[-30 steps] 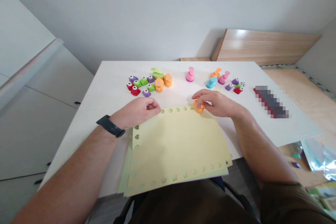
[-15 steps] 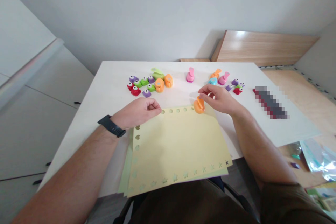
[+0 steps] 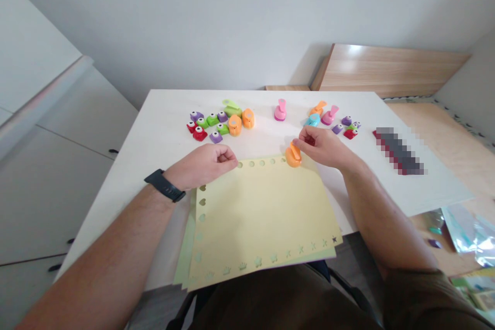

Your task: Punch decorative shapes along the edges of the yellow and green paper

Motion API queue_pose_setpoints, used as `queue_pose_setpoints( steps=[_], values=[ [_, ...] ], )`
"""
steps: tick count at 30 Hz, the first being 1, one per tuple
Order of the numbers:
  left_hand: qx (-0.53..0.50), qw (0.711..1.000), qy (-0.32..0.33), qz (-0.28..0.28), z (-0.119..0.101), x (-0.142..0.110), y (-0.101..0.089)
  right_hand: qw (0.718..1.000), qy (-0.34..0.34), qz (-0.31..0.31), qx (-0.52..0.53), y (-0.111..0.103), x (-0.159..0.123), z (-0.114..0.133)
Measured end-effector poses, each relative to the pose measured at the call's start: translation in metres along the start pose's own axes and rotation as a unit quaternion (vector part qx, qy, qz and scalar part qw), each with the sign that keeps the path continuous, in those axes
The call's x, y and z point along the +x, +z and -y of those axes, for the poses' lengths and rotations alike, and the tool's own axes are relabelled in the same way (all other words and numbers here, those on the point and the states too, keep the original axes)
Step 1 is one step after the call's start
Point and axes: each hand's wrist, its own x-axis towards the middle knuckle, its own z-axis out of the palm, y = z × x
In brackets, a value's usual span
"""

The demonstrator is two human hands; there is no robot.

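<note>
A yellow paper sheet (image 3: 263, 211) lies on the white table (image 3: 162, 134), with shapes punched along its left, top and bottom edges. My left hand (image 3: 203, 163) rests curled on the sheet's top left corner, fingertips pressed to the paper. An orange craft punch (image 3: 293, 154) sits on the sheet's top edge near the right end of the hole row. My right hand (image 3: 323, 147) is just right of it, fingers pinched at the punch's lever.
Small coloured punches lie in a left cluster (image 3: 220, 122), a pink one (image 3: 280, 110) stands in the middle, and more sit at the right (image 3: 332, 118). A blurred dark object (image 3: 398, 150) lies further right. A green sheet (image 3: 184, 252) shows under the yellow one.
My right hand lifted off the orange punch and drew back to its right side, then came back with fingertips at the lever. The left hand and the paper stayed put.
</note>
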Motion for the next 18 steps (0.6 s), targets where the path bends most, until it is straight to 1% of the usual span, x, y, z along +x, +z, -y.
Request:
queue_pose_setpoints(
  steps=[6,12,18],
  values=[
    [0.000,1.000,0.003,0.003,0.0025,0.0011,0.0008,0.999,0.004,0.022,-0.024,-0.0007,0.0005,-0.0026],
    [0.005,1.000,0.002,0.001,0.0027,0.0011,0.0010,0.999,0.004,0.041,-0.026,0.0002,0.0025,-0.0056],
    [0.004,1.000,0.003,-0.002,0.0033,0.0014,0.0020,0.996,0.041,0.077,-0.017,0.0002,0.0070,-0.0084]
  ],
)
